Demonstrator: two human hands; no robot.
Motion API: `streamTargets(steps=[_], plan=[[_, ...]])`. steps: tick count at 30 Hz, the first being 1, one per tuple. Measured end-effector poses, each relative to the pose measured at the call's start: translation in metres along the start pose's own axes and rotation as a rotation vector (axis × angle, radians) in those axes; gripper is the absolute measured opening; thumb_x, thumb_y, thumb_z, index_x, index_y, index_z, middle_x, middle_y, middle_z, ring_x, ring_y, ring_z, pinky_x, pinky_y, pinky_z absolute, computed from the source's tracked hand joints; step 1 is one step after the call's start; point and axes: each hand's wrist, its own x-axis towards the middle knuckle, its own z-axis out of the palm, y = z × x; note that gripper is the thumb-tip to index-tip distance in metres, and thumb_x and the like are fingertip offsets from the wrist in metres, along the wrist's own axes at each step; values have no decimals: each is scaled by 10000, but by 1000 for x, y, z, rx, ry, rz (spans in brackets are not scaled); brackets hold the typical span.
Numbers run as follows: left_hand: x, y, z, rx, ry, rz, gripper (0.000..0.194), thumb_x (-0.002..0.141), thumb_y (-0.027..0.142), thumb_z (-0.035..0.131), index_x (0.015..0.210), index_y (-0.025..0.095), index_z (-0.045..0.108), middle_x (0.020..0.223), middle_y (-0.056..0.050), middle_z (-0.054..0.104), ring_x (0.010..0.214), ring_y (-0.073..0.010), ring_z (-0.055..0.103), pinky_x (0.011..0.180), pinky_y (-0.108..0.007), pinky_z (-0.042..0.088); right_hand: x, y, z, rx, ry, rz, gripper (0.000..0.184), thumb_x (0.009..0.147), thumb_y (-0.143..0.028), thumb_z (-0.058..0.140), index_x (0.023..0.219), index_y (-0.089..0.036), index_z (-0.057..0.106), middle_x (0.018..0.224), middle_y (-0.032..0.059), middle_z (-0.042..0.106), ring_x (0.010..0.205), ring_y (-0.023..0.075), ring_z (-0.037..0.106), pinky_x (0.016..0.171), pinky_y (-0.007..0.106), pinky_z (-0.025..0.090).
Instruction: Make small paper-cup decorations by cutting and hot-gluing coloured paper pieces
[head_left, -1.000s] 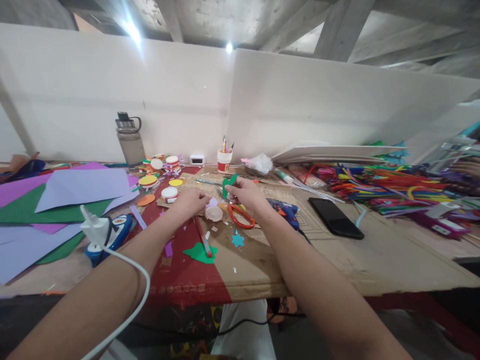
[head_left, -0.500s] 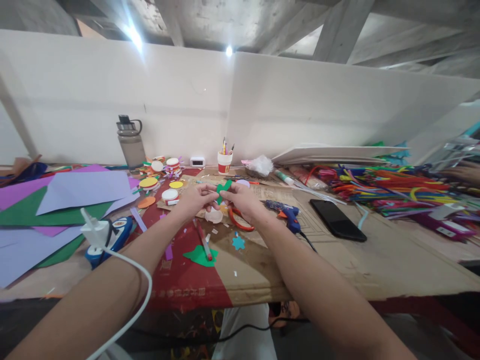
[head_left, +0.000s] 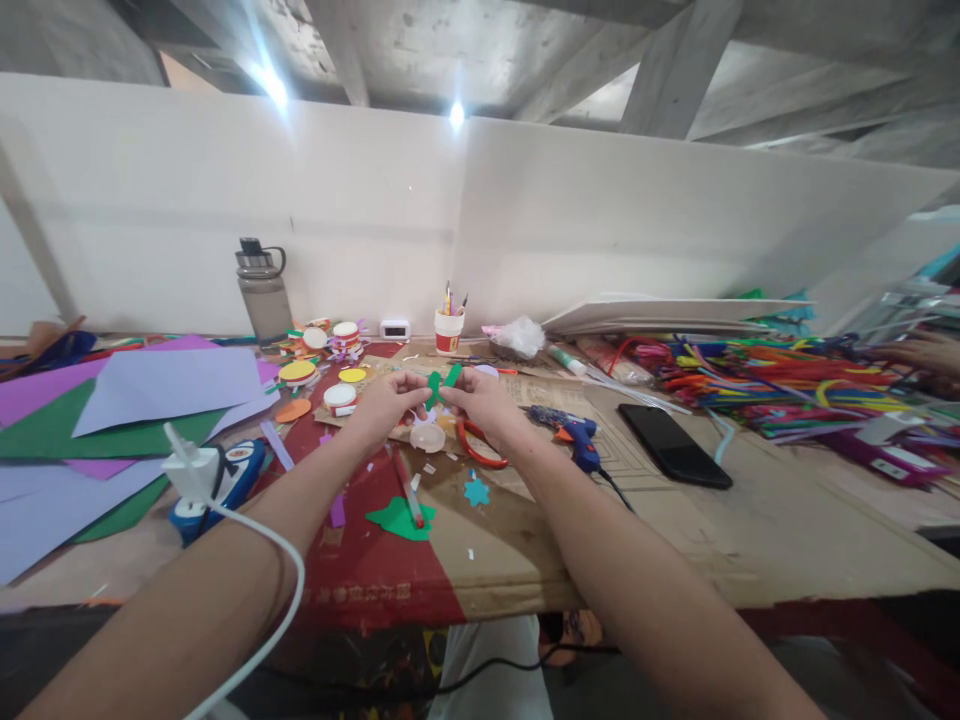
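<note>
My left hand [head_left: 391,402] pinches a small green paper piece [head_left: 433,389] between thumb and fingers. Facing it, my right hand [head_left: 484,402] holds a second green strip [head_left: 453,374], with a narrow gap showing between the two. Whether they join lower down is hidden by my fingertips. Below my hands sits a small round translucent dish [head_left: 427,437]. Red-handled scissors [head_left: 480,452] lie under my right hand. Closer to me, a red-ended pen [head_left: 414,500] rests across a green paper scrap [head_left: 395,517], and a blue star-like cutout [head_left: 476,489] lies to its right.
A blue glue gun [head_left: 581,440] and a black phone [head_left: 673,445] lie to the right, near bundled coloured pipe cleaners [head_left: 720,385]. Coloured sheets [head_left: 169,385], a power strip [head_left: 225,480] and a bottle [head_left: 262,290] occupy the left. Another person's hand [head_left: 926,352] shows far right.
The green paper between my hands looked like one shape before; now two parts show with a gap. My hands have barely moved. The view has tilted up slightly.
</note>
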Motion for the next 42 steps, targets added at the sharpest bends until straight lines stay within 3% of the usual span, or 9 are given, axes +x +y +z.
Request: streamTargets(steps=[6, 15, 23, 33, 42], plan=[[3, -1, -1, -147, 63, -53, 229, 628, 256, 713, 755, 152, 553, 478, 33, 552, 408, -73, 461, 399, -180, 306, -1, -2, -2, -53, -18, 31, 214, 702, -364, 642, 689, -184, 526, 541, -56, 487, 500, 83, 438, 491, 214, 333], [4, -3, -2, -193, 62, -64, 210, 644, 234, 699, 755, 151, 542, 458, 16, 557, 383, -74, 453, 388, -175, 282, -5, -12, -3, -32, -85, 51, 165, 720, -316, 627, 726, -181, 532, 579, -56, 521, 468, 62, 420, 460, 196, 327], [8, -8, -6, -205, 85, -2, 214, 635, 239, 717, 747, 147, 561, 524, 8, 590, 418, -77, 488, 413, -189, 333, -11, -22, -18, -273, -273, 85, 159, 773, -293, 557, 663, -181, 531, 516, -49, 498, 440, 77, 391, 460, 215, 280], [6, -4, -6, -210, 123, -17, 245, 595, 259, 741, 719, 149, 560, 524, 35, 555, 435, -71, 500, 394, -176, 310, -15, -31, -17, -370, -308, 31, 243, 765, -345, 548, 591, -181, 502, 486, -54, 476, 454, 74, 375, 462, 213, 257], [6, -2, -6, -284, 126, -59, 193, 605, 223, 689, 638, 157, 511, 464, 25, 528, 403, -67, 454, 384, -175, 285, -24, -27, -17, -699, -665, 171, 97, 684, -269, 656, 633, -190, 679, 529, -12, 620, 460, 104, 502, 457, 221, 310]])
